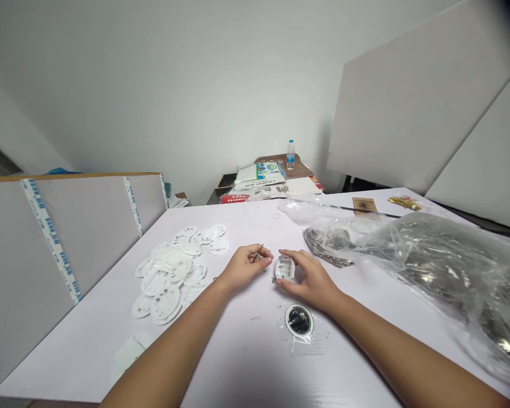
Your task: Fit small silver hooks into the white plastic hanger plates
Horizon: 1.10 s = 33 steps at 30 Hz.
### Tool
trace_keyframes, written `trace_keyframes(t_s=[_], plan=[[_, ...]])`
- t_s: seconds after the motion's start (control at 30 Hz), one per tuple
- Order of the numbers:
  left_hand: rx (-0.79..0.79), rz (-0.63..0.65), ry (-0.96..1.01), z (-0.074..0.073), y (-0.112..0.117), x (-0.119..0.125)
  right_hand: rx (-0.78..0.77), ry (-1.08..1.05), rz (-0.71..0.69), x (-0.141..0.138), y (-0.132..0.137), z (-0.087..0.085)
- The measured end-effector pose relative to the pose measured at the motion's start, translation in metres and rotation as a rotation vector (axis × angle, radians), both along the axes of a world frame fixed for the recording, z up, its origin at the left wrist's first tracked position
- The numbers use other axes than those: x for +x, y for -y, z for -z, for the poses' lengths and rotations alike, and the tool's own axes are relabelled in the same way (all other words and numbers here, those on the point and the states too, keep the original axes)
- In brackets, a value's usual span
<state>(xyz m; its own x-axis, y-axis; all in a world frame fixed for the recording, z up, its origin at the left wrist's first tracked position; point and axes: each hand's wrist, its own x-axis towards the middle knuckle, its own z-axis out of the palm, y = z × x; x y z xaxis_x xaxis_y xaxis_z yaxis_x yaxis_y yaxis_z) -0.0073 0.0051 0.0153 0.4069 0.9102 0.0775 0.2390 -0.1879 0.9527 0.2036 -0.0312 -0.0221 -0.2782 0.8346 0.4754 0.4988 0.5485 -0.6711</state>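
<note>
My right hand point(312, 280) grips a small white plastic housing point(284, 267) with slots in its face, between the thumb and the fingers. Close to the thumb tip is a tiny metal piece point(273, 280). Just to the left, my left hand point(247, 265) pinches several small metal pieces point(257, 256), one of them thin and pin-like; their exact kind is too small to make out. Below my right hand, a round black disc with a white rim point(299, 321) rests on clear tape or film on the table.
On the left, a heap of white slotted plastic discs point(165, 277) covers part of the white table point(225, 362). Clear plastic bags point(433, 255) of metal parts spread over the right side. A low partition point(97, 226) borders the left. Behind stand a water bottle point(290, 156) and boxes.
</note>
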Motion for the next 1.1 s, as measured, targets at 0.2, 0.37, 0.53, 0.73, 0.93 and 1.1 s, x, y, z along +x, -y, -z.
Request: trace_keyframes(t_s=[0.2,0.37,0.53,0.73,0.93,1.1], plan=[[0.077,-0.02,-0.202,0.0056,0.0049,0.0064,0.039,0.01,0.013,0.0,-0.0004,0.0002],[0.133,-0.016,-0.356,0.0047,0.008,0.0065,0.089,0.008,0.004,-0.0002,-0.0015,0.0024],[0.122,-0.003,-0.426,0.0008,0.01,0.006,0.115,0.013,-0.009,-0.0005,-0.0001,0.0014],[0.138,0.014,-0.4,0.0053,0.0086,0.0068,0.137,0.021,-0.025,-0.0017,-0.0002,0.0012],[0.106,0.012,-0.35,0.0091,0.0068,0.0061,0.145,0.024,-0.03,-0.0012,-0.0011,0.0023],[0.105,0.032,-0.33,0.002,0.0102,0.0065,0.145,0.023,-0.03,-0.001,-0.0013,0.0024]])
